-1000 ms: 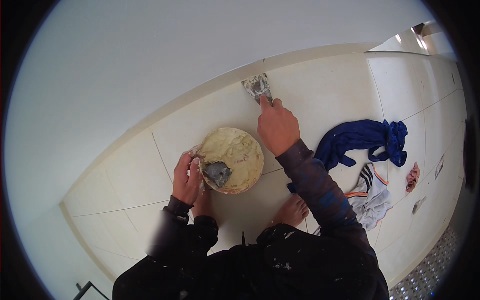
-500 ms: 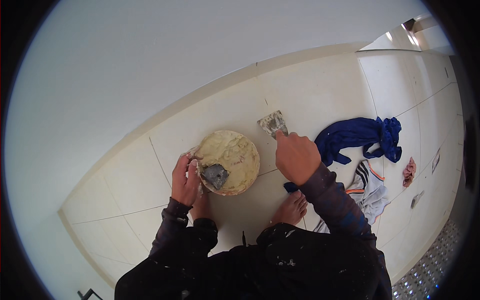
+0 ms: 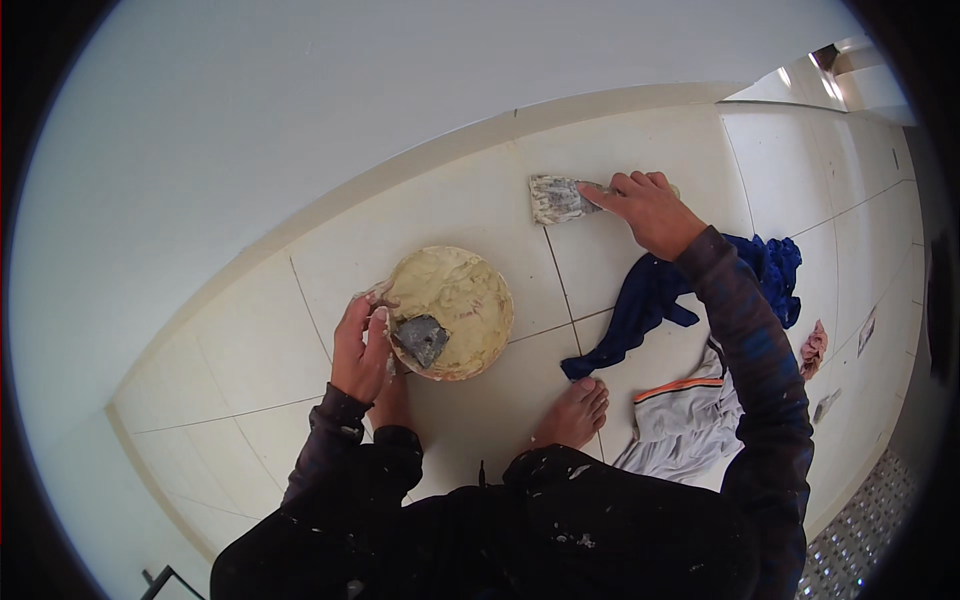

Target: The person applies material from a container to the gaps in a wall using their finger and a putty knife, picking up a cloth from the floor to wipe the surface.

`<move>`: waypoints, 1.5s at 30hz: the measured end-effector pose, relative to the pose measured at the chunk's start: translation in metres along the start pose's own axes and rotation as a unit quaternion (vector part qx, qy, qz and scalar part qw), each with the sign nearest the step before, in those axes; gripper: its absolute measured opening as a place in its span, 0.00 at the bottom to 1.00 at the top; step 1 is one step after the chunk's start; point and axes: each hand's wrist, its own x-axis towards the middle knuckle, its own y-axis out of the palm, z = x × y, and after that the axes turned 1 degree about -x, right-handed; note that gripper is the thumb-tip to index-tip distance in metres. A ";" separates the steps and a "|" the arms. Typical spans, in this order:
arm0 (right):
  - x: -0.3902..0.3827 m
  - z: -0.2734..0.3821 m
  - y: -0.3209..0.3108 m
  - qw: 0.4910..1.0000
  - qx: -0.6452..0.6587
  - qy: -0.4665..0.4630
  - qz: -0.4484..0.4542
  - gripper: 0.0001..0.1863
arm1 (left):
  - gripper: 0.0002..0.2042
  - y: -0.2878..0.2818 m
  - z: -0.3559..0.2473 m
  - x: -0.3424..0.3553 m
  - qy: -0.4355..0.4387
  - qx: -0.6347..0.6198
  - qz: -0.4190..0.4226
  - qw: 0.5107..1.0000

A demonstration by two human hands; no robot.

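Observation:
My left hand [image 3: 360, 352] grips the left rim of a round bucket [image 3: 509, 330], with the thumb along its near side. Cream-coloured putty [image 3: 465, 295], smeared and uneven, fills the bucket. A dark grey flat piece [image 3: 421, 340] lies in the putty close to my left thumb; its lower part is hidden. Farther off to the right, my right hand [image 3: 655, 214] is closed around the handle of a putty knife [image 3: 560, 200], forefinger stretched along it. The putty-smeared blade points left, above the tiled floor near the wall base.
A white wall [image 3: 330, 110] with a skirting edge runs along the far side and left. To the right lie a dark blue cloth [image 3: 650, 300], a grey-white garment with orange trim [image 3: 685, 425] and a crumpled pink cloth [image 3: 813, 350]. My bare feet stand near the bucket.
My right hand has moved away and to the right with the putty knife, whose blade has turned to point left. The left hand keeps its hold on the bucket.

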 end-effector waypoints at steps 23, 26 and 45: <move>0.004 0.011 -0.060 0.979 0.199 0.039 0.031 0.29 | 0.17 -0.006 0.003 -0.010 -0.013 0.005 -0.031 0.999; -0.013 0.044 -0.047 0.928 0.359 0.099 0.016 0.28 | 0.13 0.000 0.003 -0.008 -0.011 0.039 -0.001 0.999; -0.134 0.136 0.077 0.782 0.451 0.374 -0.211 0.27 | 0.18 0.104 0.005 0.016 -0.019 0.133 0.230 0.964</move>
